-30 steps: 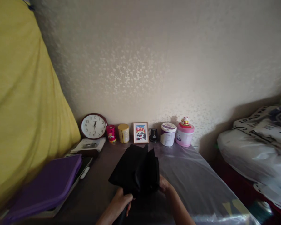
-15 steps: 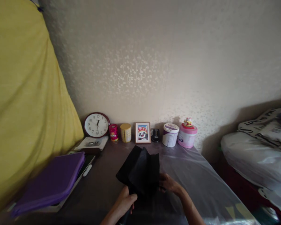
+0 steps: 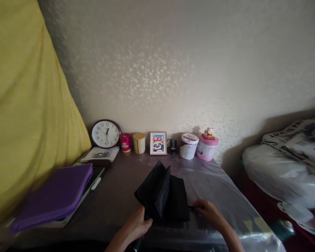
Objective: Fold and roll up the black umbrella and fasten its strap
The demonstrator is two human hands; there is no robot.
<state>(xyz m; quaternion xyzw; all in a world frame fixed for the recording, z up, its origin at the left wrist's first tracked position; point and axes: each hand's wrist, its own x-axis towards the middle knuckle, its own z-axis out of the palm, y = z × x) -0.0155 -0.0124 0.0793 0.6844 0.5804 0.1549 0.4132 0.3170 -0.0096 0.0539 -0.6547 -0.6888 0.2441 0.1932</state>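
Above the table, near its front edge, a black umbrella shows loose, pointed flaps of cloth; the left hand is clamped round its handle, the right hand pinching a thin strip beside it

Numerals 1 to 12 on a round clock, centre left; "IS" on printed fabric, far right.

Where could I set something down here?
Table's right side, between the right hand and the pink tub; also left of the black fabric, up to the white stick. Crowded: back edge, clock to tub; left, purple case.
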